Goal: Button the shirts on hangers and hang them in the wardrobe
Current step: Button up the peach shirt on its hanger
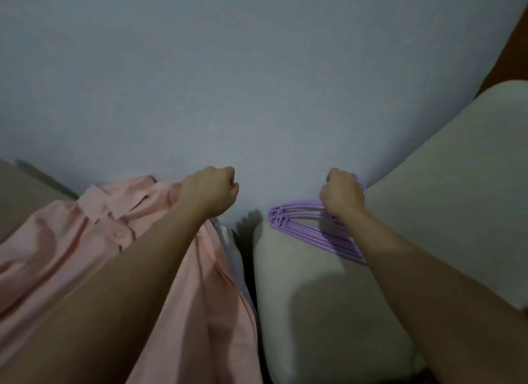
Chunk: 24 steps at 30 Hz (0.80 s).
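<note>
From the head view you look steeply down on a blue-grey fabric surface (257, 83), plain and smooth, which fills the upper half of the picture in dim, flat light. At its near edge, left of the middle, your left hand (210, 189) is clenched into a fist with the knuckles turned away from you. The wrist lies on the pink shirt (94, 240), but you cannot tell whether the curled fingers have any of its cloth inside them. The pink shirt lies rumpled across the near left part of the surface and runs down under your left forearm to the bottom edge of the picture, with its collar and front placket lying open near the wrist. A strip of pale cloth (228, 240) shows just beside the shirt's right edge. Your right hand (343, 193) is at the near edge too, right of the middle and well apart from the left. Its fingers are wrapped round a stack of purple hangers (300, 219), whose hooks show past the knuckles while the shoulder bars fan out below the wrist. The hangers rest on a cream cushion (428, 183), which overlaps the surface's near right corner and reaches down to the bottom edge. A beige shape (17, 189) sits at the near left corner, too little in view to name. A brown strip (514, 55) shows at the far right edge.
</note>
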Tool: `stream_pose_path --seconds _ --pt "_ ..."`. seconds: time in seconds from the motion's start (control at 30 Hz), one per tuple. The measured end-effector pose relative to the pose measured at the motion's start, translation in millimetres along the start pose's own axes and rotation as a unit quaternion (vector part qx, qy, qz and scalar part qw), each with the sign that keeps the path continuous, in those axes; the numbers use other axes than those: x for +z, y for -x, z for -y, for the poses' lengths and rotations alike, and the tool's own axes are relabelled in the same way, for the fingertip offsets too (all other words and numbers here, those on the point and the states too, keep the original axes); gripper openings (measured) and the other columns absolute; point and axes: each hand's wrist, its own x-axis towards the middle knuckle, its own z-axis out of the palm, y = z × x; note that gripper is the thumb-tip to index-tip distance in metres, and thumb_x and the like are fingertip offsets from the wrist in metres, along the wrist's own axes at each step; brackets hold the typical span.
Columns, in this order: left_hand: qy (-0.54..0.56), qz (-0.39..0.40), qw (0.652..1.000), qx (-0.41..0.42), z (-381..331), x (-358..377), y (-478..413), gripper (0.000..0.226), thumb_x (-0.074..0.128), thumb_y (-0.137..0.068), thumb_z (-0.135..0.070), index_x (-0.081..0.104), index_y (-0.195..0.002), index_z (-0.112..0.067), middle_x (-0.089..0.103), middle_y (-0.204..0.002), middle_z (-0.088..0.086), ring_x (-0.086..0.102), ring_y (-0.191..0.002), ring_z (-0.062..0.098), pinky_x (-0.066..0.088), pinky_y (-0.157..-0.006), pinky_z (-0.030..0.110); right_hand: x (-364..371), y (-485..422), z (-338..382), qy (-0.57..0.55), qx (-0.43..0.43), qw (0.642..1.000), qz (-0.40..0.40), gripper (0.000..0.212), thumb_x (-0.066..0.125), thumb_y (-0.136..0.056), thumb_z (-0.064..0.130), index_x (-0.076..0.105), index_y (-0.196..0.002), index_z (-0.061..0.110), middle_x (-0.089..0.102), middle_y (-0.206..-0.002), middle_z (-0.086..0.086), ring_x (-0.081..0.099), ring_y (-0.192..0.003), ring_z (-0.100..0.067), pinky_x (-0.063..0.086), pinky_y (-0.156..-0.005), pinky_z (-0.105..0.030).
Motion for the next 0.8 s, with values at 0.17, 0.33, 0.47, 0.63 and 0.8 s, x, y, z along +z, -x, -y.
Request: stream_pose_path --seconds 0.17,0.33,0.47,0.63,0.8 --pt "0.003 0.021 1.0 -0.014 -16 50 -31 0.028 0.045 -0.101 -0.035 0.061 -0.112 -0.015 0.066 -0.105 0.012 0.063 -0.091 0.034 0.052 -0.077 0.039 57 -5 -65 0.124 0.062 0.99 0.039 0.059 0.072 -0.081 0.027 0.047 -0.131 0.008 0.045 -0.135 -0.018 0.047 -0.122 -0.037 0.044 -0.097 -0.044" --pt "0.016 0.095 0.992 0.085 -54 112 -71 0.03 0.046 -0.102 -0.034 0.061 -0.119 -0.015 0.063 -0.12 0.01 0.053 -0.113 0.032 0.046 -0.096 0.043 107 -13 -106 0.212 0.056 0.973 -0.066 0.034 0.076 -0.062 0.009 0.056 -0.089 0.008 0.054 -0.074 -0.014 0.054 -0.063 -0.027 0.043 -0.058 -0.031" --pt "0.05 0.128 0.982 0.132 -93 161 -96 0.033 0.052 -0.098 -0.033 0.058 -0.127 -0.017 0.059 -0.129 0.01 0.047 -0.123 0.033 0.041 -0.099 0.042 123 -14 -112 0.209 0.041 0.971 -0.111 0.022 0.066 -0.072 0.003 0.059 -0.093 0.006 0.06 -0.084 -0.018 0.059 -0.078 -0.035 0.049 -0.066 -0.042" --pt "0.003 0.125 0.981 0.148 -126 187 -92 0.037 0.05 -0.097 -0.032 0.053 -0.132 -0.019 0.055 -0.131 0.006 0.044 -0.124 0.029 0.033 -0.097 0.039 125 -10 -115 0.268 0.002 0.955 -0.125 0.026 0.04 -0.083 0.009 0.059 -0.101 0.011 0.059 -0.087 -0.011 0.057 -0.081 -0.031 0.044 -0.065 -0.038" --pt "-0.004 0.115 0.986 0.122 -129 185 -92 0.03 0.047 -0.095 -0.018 0.049 -0.125 -0.019 0.056 -0.13 0.004 0.043 -0.121 0.027 0.028 -0.092 0.041 111 -3 -110 0.25 0.013 0.959 -0.135 0.02 0.04 -0.083 0.01 0.054 -0.098 0.012 0.058 -0.085 -0.012 0.055 -0.081 -0.031 0.043 -0.066 -0.04"
